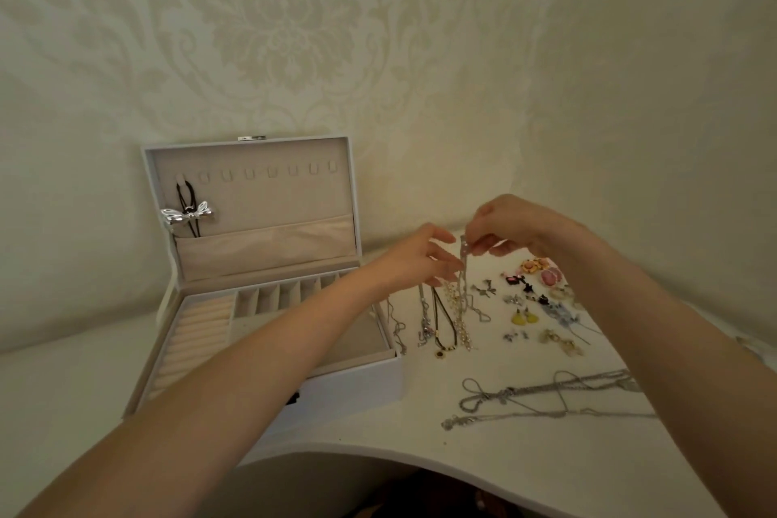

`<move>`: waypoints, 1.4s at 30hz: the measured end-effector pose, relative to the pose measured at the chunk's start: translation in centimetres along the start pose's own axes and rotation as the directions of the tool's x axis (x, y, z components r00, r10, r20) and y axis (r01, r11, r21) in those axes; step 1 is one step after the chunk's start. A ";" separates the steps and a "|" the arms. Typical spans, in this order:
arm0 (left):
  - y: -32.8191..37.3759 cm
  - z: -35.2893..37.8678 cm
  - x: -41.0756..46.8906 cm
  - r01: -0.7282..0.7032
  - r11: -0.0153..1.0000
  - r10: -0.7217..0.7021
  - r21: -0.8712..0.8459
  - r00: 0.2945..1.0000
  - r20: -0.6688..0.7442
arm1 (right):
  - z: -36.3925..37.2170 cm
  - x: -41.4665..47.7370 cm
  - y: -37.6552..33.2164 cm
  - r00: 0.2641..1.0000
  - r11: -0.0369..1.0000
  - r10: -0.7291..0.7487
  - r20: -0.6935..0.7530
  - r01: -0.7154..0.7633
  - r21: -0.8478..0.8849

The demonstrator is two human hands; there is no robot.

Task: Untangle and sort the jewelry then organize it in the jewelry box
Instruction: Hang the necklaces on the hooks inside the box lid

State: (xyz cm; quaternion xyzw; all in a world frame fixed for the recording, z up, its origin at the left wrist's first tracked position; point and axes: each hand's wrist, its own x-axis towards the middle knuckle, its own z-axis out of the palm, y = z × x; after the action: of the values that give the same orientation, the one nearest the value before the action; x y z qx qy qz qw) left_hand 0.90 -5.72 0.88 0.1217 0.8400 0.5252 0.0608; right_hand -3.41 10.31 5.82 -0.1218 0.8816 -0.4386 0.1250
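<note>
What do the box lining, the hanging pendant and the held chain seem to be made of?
Lining: matt beige fabric, probably velvet; no shine. Pendant: polished silvery metal; bright reflections. Chain, pinched by the right hand: silvery metal, likely; it glints.

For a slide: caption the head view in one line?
Right hand pinches a silver chain, left hand close beside it, near an open white jewelry box.
</note>
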 end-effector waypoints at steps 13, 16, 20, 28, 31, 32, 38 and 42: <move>1.7 -2.8 -0.8 -0.237 0.971 0.222 0.018 0.881 -0.418 | 0.9 -0.7 -3.0 0.938 0.906 -0.348 0.006 0.335 0.258; 2.2 -4.2 -1.3 -0.263 0.964 0.243 0.050 0.783 -0.573 | 1.2 -0.8 -3.7 0.928 0.893 -0.373 0.014 0.355 0.278; 1.8 -6.1 -1.9 -0.171 0.979 0.199 0.107 0.721 -0.664 | 1.9 -0.7 -4.4 0.918 0.874 -0.395 0.029 0.366 0.320; 1.8 -8.7 -3.9 -0.099 0.790 -0.131 -0.605 0.936 -0.325 | 3.9 0.2 -4.9 0.942 0.927 -0.331 0.053 0.314 0.206; 1.5 -9.6 -4.4 -0.151 0.564 -0.104 -0.812 0.962 -0.252 | 4.9 0.3 -4.6 0.948 0.925 -0.316 0.038 0.299 0.233; 1.4 -9.8 -4.5 -0.192 0.492 -0.074 -0.849 0.963 -0.260 | 5.2 0.4 -4.5 0.948 0.927 -0.315 0.049 0.296 0.228; 0.9 -10.6 -4.3 -0.319 0.320 -0.051 -0.892 0.935 -0.352 | 6.5 0.1 -4.0 0.915 0.916 -0.369 0.164 0.328 0.229; 0.2 -10.0 -4.6 -0.228 0.652 0.005 -0.723 0.955 -0.297 | 7.1 0.2 -4.6 0.897 0.879 -0.430 0.102 0.390 0.275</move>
State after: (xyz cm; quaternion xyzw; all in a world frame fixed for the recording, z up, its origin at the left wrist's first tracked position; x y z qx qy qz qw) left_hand 3.07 -15.56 5.37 0.0675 0.5391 0.8384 -0.0430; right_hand -0.79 2.23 5.36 -0.3241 0.7612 -0.5502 0.1136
